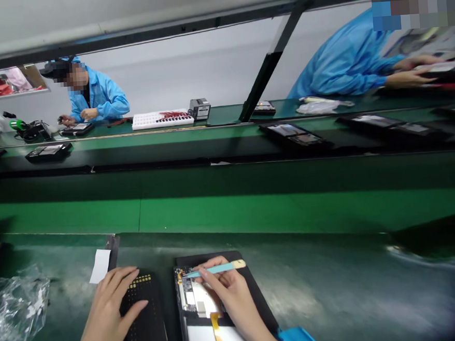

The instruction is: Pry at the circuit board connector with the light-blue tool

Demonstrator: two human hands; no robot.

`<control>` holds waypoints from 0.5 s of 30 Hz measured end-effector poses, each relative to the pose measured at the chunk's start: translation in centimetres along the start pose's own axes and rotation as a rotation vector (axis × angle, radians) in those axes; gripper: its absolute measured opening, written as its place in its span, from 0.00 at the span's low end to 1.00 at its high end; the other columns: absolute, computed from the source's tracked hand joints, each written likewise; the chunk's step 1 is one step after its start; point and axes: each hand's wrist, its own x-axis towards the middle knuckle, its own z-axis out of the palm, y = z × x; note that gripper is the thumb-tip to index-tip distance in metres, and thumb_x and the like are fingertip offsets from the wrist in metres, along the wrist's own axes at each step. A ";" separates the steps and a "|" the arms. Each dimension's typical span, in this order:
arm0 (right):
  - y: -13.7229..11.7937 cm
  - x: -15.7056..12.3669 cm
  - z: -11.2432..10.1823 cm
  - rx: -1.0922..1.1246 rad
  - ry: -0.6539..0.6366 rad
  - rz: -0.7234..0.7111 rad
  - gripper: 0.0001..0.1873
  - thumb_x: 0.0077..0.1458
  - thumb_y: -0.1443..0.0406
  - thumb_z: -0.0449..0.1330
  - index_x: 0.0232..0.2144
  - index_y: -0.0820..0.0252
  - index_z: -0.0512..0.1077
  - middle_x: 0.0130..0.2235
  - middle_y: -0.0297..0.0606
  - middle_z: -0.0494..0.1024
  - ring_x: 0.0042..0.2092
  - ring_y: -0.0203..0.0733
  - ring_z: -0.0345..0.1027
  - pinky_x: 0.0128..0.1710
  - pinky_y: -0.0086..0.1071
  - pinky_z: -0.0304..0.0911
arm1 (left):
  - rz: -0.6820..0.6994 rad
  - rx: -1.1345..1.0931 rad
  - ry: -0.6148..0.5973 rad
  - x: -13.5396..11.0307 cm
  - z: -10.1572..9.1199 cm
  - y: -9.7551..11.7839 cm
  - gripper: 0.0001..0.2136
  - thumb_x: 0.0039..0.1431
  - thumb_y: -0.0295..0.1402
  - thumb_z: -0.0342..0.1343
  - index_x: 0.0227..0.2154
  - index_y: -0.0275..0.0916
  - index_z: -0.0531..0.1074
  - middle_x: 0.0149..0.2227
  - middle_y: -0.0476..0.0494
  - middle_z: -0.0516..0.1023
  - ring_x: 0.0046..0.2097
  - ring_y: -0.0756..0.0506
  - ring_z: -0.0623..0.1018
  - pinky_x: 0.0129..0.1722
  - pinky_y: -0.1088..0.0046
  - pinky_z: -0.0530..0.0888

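Green workbench: left hand lies flat, fingers spread, on a black perforated tray; right hand pinches a slim turquoise plastic pry stick, best kept shallow, over the opened tablet.

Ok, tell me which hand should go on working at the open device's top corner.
Right, probably. The right hand holds the blue tool with its tip at the open device; the left hand lies flat on the black tray.

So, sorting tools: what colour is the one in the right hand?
Light blue tool, tan end; head view.
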 end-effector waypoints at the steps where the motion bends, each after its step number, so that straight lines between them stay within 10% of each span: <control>1: -0.1 0.0 0.0 -0.008 0.000 0.000 0.19 0.40 0.53 0.71 0.25 0.58 0.70 0.26 0.36 0.79 0.28 0.42 0.73 0.29 0.32 0.67 | -0.053 0.001 -0.010 -0.6 0.8 -0.6 0.23 0.55 0.38 0.59 0.54 0.50 0.63 0.54 0.45 0.70 0.54 0.38 0.68 0.53 0.54 0.68; 8: 0.2 0.1 -0.1 -0.080 0.021 -0.007 0.20 0.38 0.51 0.71 0.25 0.58 0.71 0.26 0.37 0.78 0.29 0.45 0.73 0.29 0.34 0.68 | -0.308 -0.273 0.032 -0.5 2.8 -1.7 0.13 0.49 0.32 0.61 0.40 0.46 0.73 0.47 0.45 0.73 0.51 0.37 0.70 0.53 0.51 0.67; 15: -0.3 -0.9 0.4 -0.071 -0.077 -0.006 0.15 0.44 0.54 0.70 0.26 0.57 0.72 0.31 0.39 0.78 0.31 0.44 0.73 0.33 0.34 0.69 | -0.379 -0.455 -0.018 -0.7 3.0 -0.2 0.06 0.52 0.35 0.60 0.34 0.42 0.72 0.35 0.48 0.79 0.39 0.43 0.78 0.38 0.69 0.75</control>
